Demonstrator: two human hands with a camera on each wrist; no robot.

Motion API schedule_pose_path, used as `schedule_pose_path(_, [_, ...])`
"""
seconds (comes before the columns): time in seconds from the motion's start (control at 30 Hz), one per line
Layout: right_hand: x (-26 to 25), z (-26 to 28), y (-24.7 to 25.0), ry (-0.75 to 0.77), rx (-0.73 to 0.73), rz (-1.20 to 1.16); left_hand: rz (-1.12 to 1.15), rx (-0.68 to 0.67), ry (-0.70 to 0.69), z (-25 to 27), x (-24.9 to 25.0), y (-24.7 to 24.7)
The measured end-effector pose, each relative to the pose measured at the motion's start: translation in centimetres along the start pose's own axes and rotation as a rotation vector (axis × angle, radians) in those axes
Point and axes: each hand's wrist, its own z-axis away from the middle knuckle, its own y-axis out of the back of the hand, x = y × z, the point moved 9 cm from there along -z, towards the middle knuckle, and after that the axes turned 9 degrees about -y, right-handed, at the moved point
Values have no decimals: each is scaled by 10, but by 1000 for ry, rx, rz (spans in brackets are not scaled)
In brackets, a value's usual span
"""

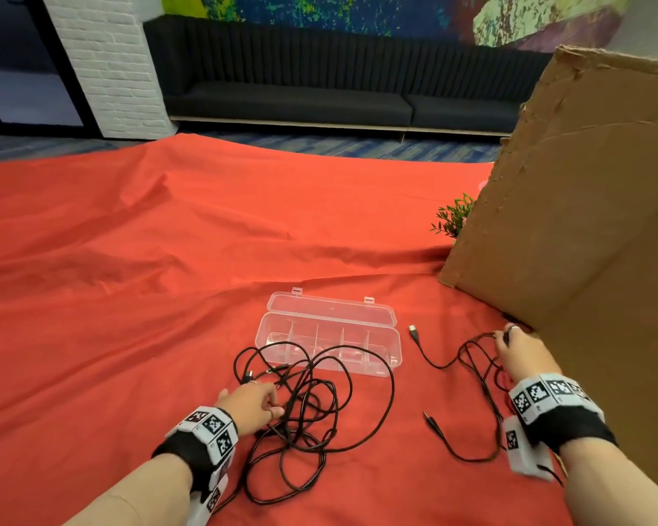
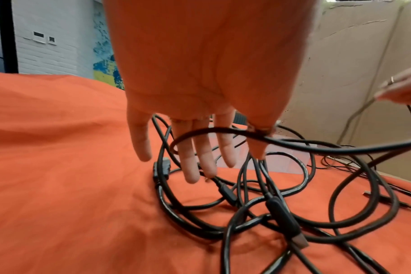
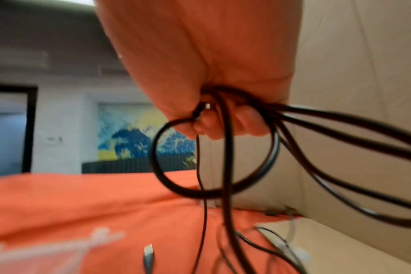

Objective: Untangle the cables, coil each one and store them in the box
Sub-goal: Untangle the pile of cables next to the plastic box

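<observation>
A loose tangle of black cables [image 1: 304, 408] lies on the red cloth in front of the clear compartment box [image 1: 380, 358], whose lid is open. My left hand [image 1: 272, 402] hangs over the tangle's left side with straight fingers [image 2: 190, 163]. One raised strand [image 2: 317, 146] lies across the thumb. Beside the cardboard, my right hand [image 1: 508, 337] grips a bunch of black cable loops [image 3: 211, 191], fingers curled round them. That cable trails back toward me over the cloth. A USB plug [image 1: 413, 330] and a jack end [image 1: 430, 417] lie loose.
A large tilted cardboard sheet [image 1: 585, 222] stands close on the right, right against my right hand. A small green plant [image 1: 454, 216] peeks out behind it. The red cloth [image 1: 130, 279] spreads wide to the left and back. A dark bench [image 1: 289, 104] lines the far wall.
</observation>
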Motion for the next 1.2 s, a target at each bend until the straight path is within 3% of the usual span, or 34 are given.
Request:
schedule_pose_path(0.17, [36,0,-29,-174,-65,377,81,-199,-55,11,6,-25])
schedule_pose_path(0.3, [41,8,-42,-241,-191,490,-66,-230,-111,14,6,-29])
schedule_pose_path(0.37, [28,14,-44,-191,-159,572,-81,-215,-115,13,7,-27])
schedule_pose_path(0.47, [-24,37,-61,89,-51,596,55,-171,-146,9,9,-21])
schedule_pose_path(0.53, [-54,57,-92,221,-142,438,198,-132,-179,9,9,-15])
schedule_pose_path(0.57, [-63,67,-111,216,-276,304,274,-92,-200,9,9,-11])
schedule_pose_path(0.67, [-77,99,-154,15,-768,-295,423,61,-237,12,6,6])
schedule_pose_path(0.73, [-88,107,-157,-90,-898,-642,412,159,-244,16,-3,19])
schedule_pose_path(0.77, [-94,103,-148,-95,-872,-767,360,203,-245,17,-11,25])
schedule_pose_path(0.83, [-107,89,-113,-22,-674,-945,208,250,-231,21,-34,39])
schedule_pose_path(0.97, [-133,92,-9,232,-307,-1267,-174,197,-47,29,-87,57])
schedule_pose_path(1.1, [-148,114,45,363,-235,-1493,-221,189,25,39,-92,76])
schedule_pose_path(1.2, [-171,134,51,439,-333,-1440,45,366,-95,38,-51,101])
